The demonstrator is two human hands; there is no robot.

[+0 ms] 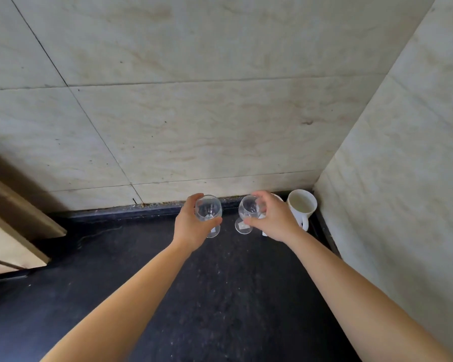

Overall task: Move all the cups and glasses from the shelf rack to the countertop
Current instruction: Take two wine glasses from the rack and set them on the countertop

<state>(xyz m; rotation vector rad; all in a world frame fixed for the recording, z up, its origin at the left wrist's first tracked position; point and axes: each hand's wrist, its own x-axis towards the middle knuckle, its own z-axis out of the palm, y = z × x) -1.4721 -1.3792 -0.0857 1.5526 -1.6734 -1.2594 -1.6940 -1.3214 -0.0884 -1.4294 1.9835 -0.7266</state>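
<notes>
Two clear stemmed glasses stand upright over the black countertop (pixel 168 283) near the back wall. My left hand (pixel 191 228) wraps the bowl of the left glass (pixel 208 208). The right glass (pixel 247 209) is gripped at its bowl by my right hand (pixel 275 220); its round foot with a small label shows below. Whether the feet rest on the counter I cannot tell. A white mug (pixel 301 205) with its handle toward me stands in the back right corner, just right of my right hand. Part of another white cup shows behind my right hand. The shelf rack is out of view.
Tiled walls close the counter at the back and on the right (pixel 403 178). A wooden cabinet edge (pixel 19 218) juts in at the left. The counter's dark surface stretches toward me between my forearms.
</notes>
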